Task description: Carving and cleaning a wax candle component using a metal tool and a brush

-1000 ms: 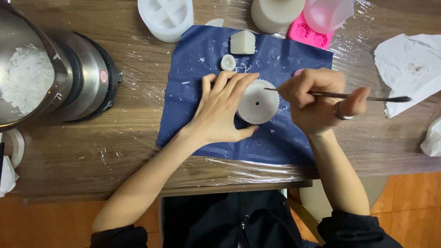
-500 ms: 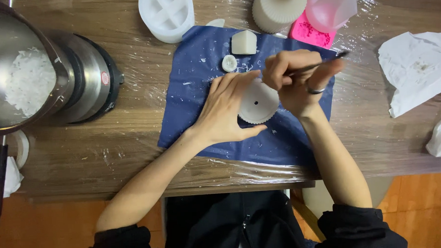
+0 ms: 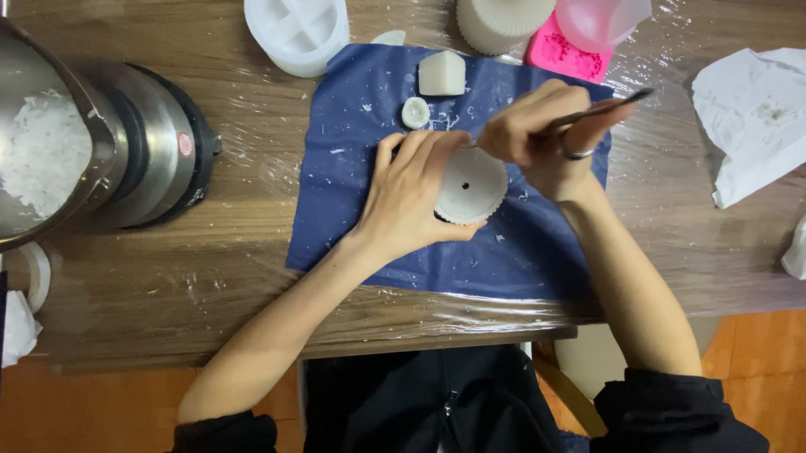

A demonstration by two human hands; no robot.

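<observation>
Wax work on a film-wrapped wooden table (image 3: pixel 244 286), orange floor below.
Your left hand (image 3: pixel 415 195) clasps the ribbed white candle (image 3: pixel 473 184) mid blue cloth (image 3: pixel 348 193); your right hand (image 3: pixel 543 146) pinches a thin metal tool (image 3: pixel 595 113).

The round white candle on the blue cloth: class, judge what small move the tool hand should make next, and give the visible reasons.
Probably draw the thin metal tool lightly along the rim of the round white candle. The right hand holds the tool with its tip at the candle's upper edge, the left hand steadies the candle on the blue cloth, and white shavings already lie scattered there.
</observation>
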